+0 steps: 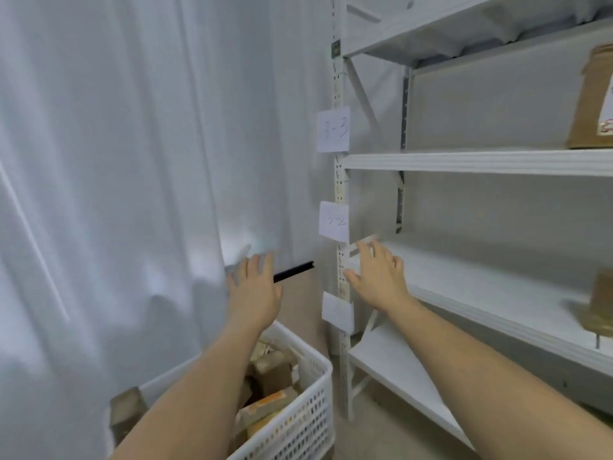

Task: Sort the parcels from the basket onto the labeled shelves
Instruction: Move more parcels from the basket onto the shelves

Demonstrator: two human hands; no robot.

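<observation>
We faced the white shelves (464, 161), with brown parcels (593, 101) standing at their right edge on two levels. The white basket (298, 416) sat low at our left, more parcels inside. Paper labels (333, 128) hung on the upright, one perhaps reading 3-3. Our left hand (253, 293) and right hand (378, 277) reached forward, fingers spread, empty.

I count three paper labels (333, 129) on the upright, two brown parcels (592, 97) on the shelves, and one white basket (298, 423).
</observation>
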